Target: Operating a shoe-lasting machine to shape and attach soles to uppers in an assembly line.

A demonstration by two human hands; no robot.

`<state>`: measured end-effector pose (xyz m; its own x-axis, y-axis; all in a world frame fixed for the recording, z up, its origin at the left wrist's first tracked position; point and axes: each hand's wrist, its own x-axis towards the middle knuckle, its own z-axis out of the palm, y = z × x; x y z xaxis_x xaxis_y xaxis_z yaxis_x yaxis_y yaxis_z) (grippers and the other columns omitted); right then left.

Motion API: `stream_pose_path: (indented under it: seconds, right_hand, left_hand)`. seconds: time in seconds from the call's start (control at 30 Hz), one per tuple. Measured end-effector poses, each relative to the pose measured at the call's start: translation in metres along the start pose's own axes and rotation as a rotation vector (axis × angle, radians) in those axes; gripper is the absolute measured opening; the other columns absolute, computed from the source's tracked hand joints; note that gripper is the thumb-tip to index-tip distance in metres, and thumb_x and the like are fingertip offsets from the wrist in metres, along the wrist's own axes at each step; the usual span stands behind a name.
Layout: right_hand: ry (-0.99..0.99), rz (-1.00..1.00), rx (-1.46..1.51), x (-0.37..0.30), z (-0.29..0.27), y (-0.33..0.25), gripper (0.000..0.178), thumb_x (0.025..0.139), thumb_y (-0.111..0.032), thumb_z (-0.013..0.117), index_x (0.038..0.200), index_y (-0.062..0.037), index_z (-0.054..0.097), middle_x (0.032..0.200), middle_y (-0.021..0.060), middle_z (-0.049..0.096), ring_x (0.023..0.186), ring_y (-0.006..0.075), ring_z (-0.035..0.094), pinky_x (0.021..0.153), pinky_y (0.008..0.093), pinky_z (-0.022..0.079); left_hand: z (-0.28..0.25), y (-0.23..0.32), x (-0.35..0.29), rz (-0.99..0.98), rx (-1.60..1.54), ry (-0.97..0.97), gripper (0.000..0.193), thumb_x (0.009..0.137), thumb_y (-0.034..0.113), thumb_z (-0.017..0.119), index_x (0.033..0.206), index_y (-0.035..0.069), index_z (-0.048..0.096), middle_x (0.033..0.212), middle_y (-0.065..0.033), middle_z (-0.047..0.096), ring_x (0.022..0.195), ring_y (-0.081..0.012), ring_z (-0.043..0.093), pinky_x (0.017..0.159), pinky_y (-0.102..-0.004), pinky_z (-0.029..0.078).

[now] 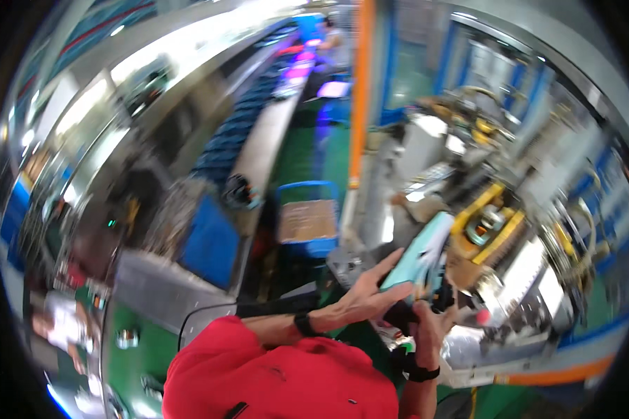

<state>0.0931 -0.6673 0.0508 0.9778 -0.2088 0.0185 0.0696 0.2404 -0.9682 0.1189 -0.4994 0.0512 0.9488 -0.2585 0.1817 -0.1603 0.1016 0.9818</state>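
A long mint-green and white shoe (pixel 421 253), its sole side toward me, is held out in front and right of my body, tilted away to the upper right. My left hand (pixel 370 292) grips its near left end, the thumb and fingers on either edge. On the right side, my right hand (pixel 432 322) is closed around the dark part of the shoe, its fingers partly smeared by motion. Dark bands circle both wrists. Just beyond the shoe is a yellow-framed machine fixture (pixel 488 225), close to its far end.
Machinery with metal parts (pixel 440 150) fills the right side, behind an orange post (pixel 360 91). A conveyor (pixel 258 133) runs away at left, beside a blue panel (pixel 211 241). A blue cart with a carton (pixel 307 222) stands between. Other people are at far centre and lower left.
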Motion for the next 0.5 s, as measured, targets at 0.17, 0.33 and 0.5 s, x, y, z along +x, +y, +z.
stream_pose_path:
  seconds: [0.17, 0.33, 0.5]
  right_hand:
    - [-0.162, -0.155, -0.026, 0.024, 0.071, 0.013, 0.072, 0.064, -0.013, 0.077, 0.128, 0.0022, 0.050, 0.116, 0.0066, 0.057, 0.105, 0.0176, 0.056, 0.095, 0.0315, 0.044]
    - [-0.468, -0.351, -0.326, 0.035, 0.185, 0.024, 0.063, 0.067, -0.008, 0.075, 0.125, -0.0010, 0.052, 0.113, 0.0068, 0.059, 0.100, 0.0162, 0.059, 0.091, 0.0300, 0.047]
    - [-0.973, -0.502, -0.268, 0.014, 0.344, 0.026, 0.062, 0.067, -0.008, 0.079, 0.123, -0.0011, 0.055, 0.117, 0.0102, 0.063, 0.107, 0.0177, 0.060, 0.095, 0.0314, 0.046]
  left_hand:
    - [-0.082, 0.045, -0.039, 0.174, 0.369, 0.186, 0.061, 0.098, 0.026, 0.057, 0.145, -0.005, 0.034, 0.147, -0.0214, 0.041, 0.139, -0.0279, 0.035, 0.114, -0.0369, 0.025]
    - [-0.157, 0.148, -0.112, 0.691, -0.102, 0.017, 0.068, 0.099, 0.041, 0.053, 0.143, -0.008, 0.036, 0.147, -0.0258, 0.038, 0.137, -0.0327, 0.040, 0.112, -0.0443, 0.031]
    - [-0.165, 0.188, -0.147, 1.087, -0.453, -0.186, 0.073, 0.098, 0.055, 0.042, 0.125, -0.012, 0.053, 0.117, -0.0323, 0.056, 0.119, -0.0471, 0.052, 0.107, -0.0559, 0.034]
